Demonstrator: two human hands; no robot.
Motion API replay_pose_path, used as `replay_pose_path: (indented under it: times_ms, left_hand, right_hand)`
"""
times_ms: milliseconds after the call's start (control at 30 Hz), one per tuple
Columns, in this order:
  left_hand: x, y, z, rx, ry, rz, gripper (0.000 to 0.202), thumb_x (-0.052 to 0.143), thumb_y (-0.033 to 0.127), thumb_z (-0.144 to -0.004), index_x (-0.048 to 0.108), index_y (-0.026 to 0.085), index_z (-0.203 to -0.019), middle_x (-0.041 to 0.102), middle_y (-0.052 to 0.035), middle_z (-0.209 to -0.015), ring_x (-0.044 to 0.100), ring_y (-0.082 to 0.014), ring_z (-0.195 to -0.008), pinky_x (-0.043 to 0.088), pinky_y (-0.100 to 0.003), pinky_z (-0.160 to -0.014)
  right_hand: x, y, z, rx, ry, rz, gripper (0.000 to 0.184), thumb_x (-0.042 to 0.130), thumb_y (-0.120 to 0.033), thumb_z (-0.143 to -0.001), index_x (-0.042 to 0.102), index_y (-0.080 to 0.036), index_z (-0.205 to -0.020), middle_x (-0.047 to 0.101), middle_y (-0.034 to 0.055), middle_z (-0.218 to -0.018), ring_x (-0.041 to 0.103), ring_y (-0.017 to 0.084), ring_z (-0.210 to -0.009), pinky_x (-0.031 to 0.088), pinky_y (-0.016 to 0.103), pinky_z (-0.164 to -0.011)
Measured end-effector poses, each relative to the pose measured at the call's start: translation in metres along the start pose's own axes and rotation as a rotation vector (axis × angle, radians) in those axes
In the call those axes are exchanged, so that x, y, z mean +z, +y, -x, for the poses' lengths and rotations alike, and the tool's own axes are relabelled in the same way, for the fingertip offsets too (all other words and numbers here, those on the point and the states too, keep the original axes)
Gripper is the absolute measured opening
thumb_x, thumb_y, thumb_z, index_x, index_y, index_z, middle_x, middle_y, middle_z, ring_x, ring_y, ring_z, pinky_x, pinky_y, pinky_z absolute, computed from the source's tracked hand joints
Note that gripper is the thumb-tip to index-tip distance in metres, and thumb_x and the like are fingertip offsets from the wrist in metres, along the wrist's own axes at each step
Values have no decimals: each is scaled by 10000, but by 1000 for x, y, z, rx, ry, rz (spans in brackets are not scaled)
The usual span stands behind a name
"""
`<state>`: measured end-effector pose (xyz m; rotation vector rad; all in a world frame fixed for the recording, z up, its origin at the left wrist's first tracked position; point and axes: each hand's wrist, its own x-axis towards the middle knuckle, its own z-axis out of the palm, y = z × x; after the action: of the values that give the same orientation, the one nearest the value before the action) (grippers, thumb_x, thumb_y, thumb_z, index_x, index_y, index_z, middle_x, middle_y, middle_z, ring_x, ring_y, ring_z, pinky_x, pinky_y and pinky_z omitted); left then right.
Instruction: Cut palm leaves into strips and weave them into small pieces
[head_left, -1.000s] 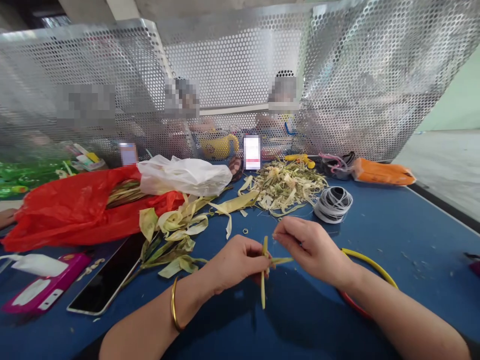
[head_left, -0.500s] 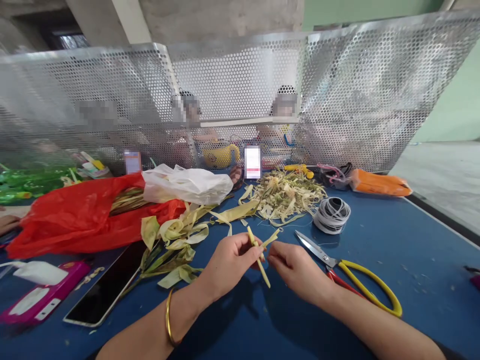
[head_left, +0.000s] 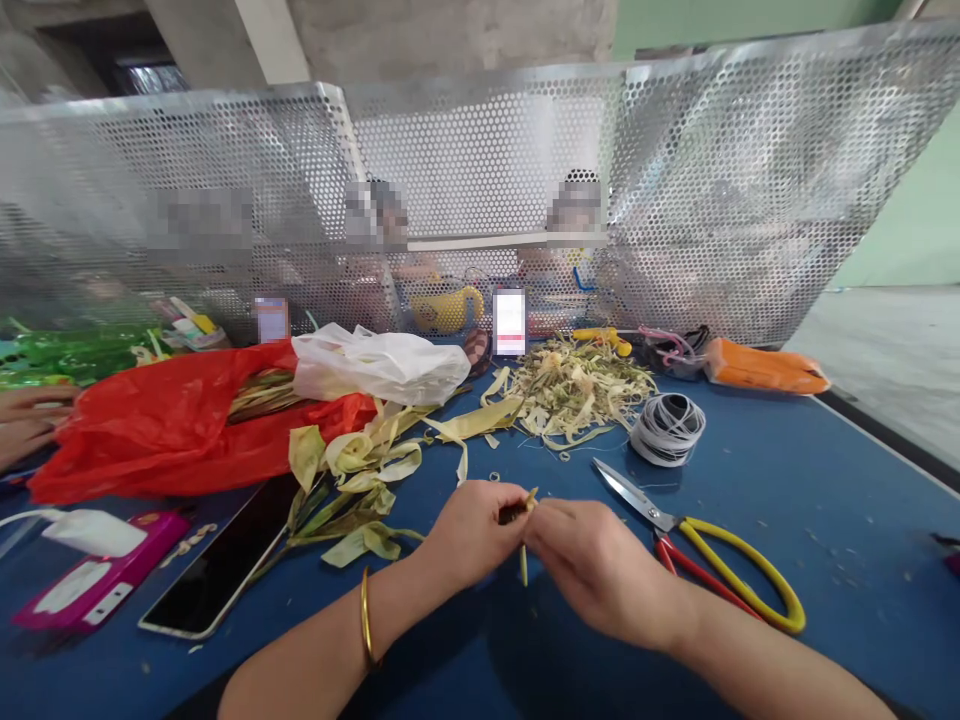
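My left hand [head_left: 480,535] pinches a pale yellow-green husk strip [head_left: 524,566], whose narrow end hangs below the fingers while a short tip pokes out above. Closed and pressed up to it, my right hand [head_left: 600,560] grips the same strip; the fingertips of both hands hide most of the piece. To the right lie scissors [head_left: 652,515] with one yellow and one red handle, blades apart. Loose husk leaves [head_left: 367,460] lie left of my hands, and a heap of shredded husk [head_left: 581,385] sits beyond them.
Behind the scissors stands a spool of thread [head_left: 667,430]. On the left are a black phone [head_left: 225,565], a magenta power strip [head_left: 105,580], a red bag [head_left: 165,425] and another person's hand [head_left: 30,425]. A perforated metal screen [head_left: 487,150] closes off the table's far side.
My right hand has come left and up against my left hand, closing on the husk strip. The strip's loose side end, visible before, is now covered. The other person's hand shows more.
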<state>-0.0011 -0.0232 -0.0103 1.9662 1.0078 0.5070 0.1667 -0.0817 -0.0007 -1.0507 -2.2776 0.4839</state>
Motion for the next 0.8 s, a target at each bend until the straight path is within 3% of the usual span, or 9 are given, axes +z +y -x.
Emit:
replay_pose_path:
  times_ms: [167, 267, 400, 500, 567, 667, 733, 800]
  left_hand:
    - [-2, 8, 5, 4, -165, 251, 25, 582, 197, -755, 565, 180, -761, 599, 29, -685, 571, -138, -668, 411, -223, -619]
    - [-5, 14, 8, -21, -244, 421, 130, 628, 182, -748, 517, 186, -815, 619, 17, -730, 603, -142, -708, 459, -238, -664]
    - [-9, 20, 12, 23, -296, 453, 157, 676, 211, -763, 539, 174, -829, 617, 3, -763, 592, -127, -721, 452, -226, -669]
    - [-11, 20, 13, 31, -279, 468, 163, 692, 241, -773, 566, 174, -852, 625, -1, -777, 591, -125, -729, 445, -220, -670]
    - [-12, 18, 12, 22, -232, 490, 177, 702, 258, -770, 572, 176, -858, 634, -1, -784, 595, -126, -733, 447, -219, -673]
    - [-12, 15, 8, 22, -109, 484, 202, 720, 273, -752, 573, 177, -853, 644, -2, -786, 594, -127, -727, 455, -223, -679]
    - [-12, 13, 5, 19, -11, 451, 203, 722, 269, -743, 572, 180, -847, 651, -2, -780, 601, -134, -723, 467, -232, -688]
    - [-13, 11, 3, 18, 81, 386, 192, 723, 257, -732, 574, 184, -828, 654, -3, -771, 614, -147, -736, 477, -239, -701]
  right_hand:
    - [-17, 12, -8, 266, 112, -259, 213, 450, -225, -916, 493, -197, -708, 511, -23, -650, 448, 108, -608, 342, 223, -564]
    - [-19, 20, -11, 411, 135, -485, 242, 544, -335, -867, 511, -189, -677, 471, -49, -585, 431, 96, -550, 331, 218, -523]
    - [-14, 29, -11, 648, 10, -1069, 295, 673, -398, -750, 514, -179, -635, 389, -90, -487, 311, 56, -431, 301, 205, -460]
    - [-6, 33, -9, 808, -114, -1302, 236, 714, -347, -675, 579, -155, -656, 491, -58, -522, 333, 48, -419, 339, 211, -455]
    - [2, 32, -8, 836, -88, -1311, 193, 716, -295, -637, 597, -152, -686, 532, -42, -566, 366, 52, -437, 374, 220, -475]
    - [16, 28, -6, 798, 32, -1182, 158, 671, -279, -662, 553, -174, -673, 403, -90, -508, 286, 49, -421, 364, 219, -466]
    - [22, 24, -5, 755, 98, -959, 184, 602, -319, -745, 510, -189, -653, 369, -87, -517, 303, 62, -423, 349, 222, -459]
    - [25, 20, -3, 675, 134, -646, 214, 519, -325, -828, 491, -198, -659, 425, -54, -568, 397, 92, -484, 340, 227, -486]
